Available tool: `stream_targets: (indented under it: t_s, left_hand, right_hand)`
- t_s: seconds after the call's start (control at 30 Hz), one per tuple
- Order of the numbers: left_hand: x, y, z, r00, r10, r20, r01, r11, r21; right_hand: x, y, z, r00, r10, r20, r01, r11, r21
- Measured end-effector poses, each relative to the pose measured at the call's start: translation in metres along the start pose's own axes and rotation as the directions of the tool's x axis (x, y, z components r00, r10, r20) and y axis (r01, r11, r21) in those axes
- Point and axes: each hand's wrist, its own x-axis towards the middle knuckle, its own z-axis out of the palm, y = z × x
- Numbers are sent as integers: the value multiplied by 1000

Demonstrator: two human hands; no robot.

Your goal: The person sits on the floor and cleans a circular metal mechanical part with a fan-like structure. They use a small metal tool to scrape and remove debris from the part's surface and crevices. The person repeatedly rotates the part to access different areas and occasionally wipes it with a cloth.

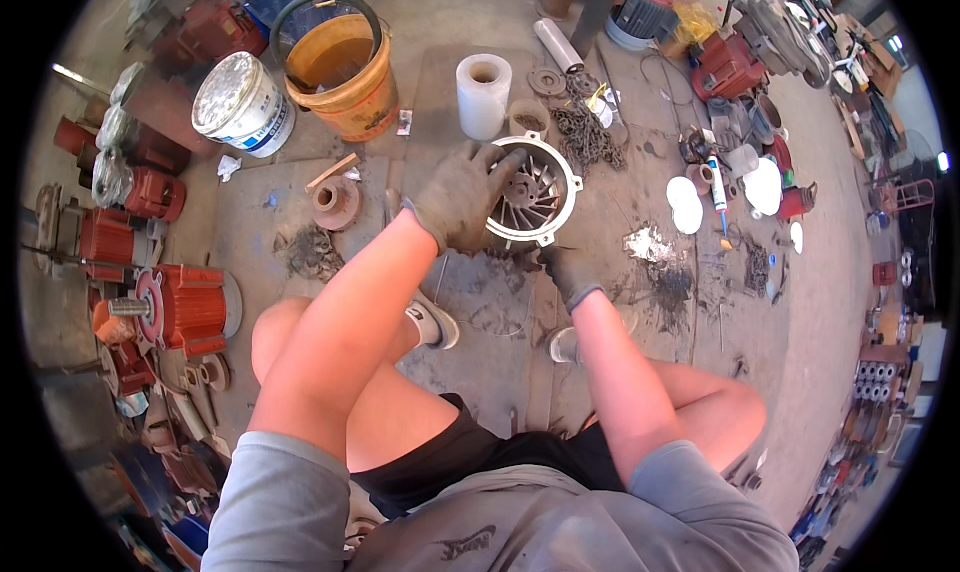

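A round motor part with a pale lugged rim faces up in front of me, radial dark fins around its hub inside. My left hand, in a dark work glove, grips its left side, fingers reaching over the rim toward the fins. By the lower right of the rim is my right hand, also gloved; its fingers are mostly hidden, so its hold cannot be told. A roll of clear film stands just beyond the part, with a small tub and a dark heap of chain beside it.
An orange bucket and a white pail stand at the far left. A flanged metal piece lies nearer. Red motors line the left side. To the right lie a sealant tube, white discs and dark stains.
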Motion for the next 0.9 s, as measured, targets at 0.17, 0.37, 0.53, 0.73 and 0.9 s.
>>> stream_targets:
  t_s: [0.17,0.37,0.53,0.73,0.9]
  left_hand:
    - [1,-1,-3,999,32,3,-32,999,-1]
    - [1,-2,-6,999,13,48,-14,1000,28]
    - [2,-2,-3,997,1,75,-3,1000,30]
    - [10,8,-7,984,-24,176,-4,988,152]
    - [11,4,-5,986,-6,169,-14,993,116]
  right_hand:
    - [23,44,36,984,-101,-144,118,986,117]
    - [-4,24,37,992,41,-119,-2,950,312]
    - [-24,11,22,995,52,-82,-40,989,140]
    - [-18,16,-21,984,-164,66,174,962,-212]
    - [-21,-47,-57,955,-79,287,185,913,-364]
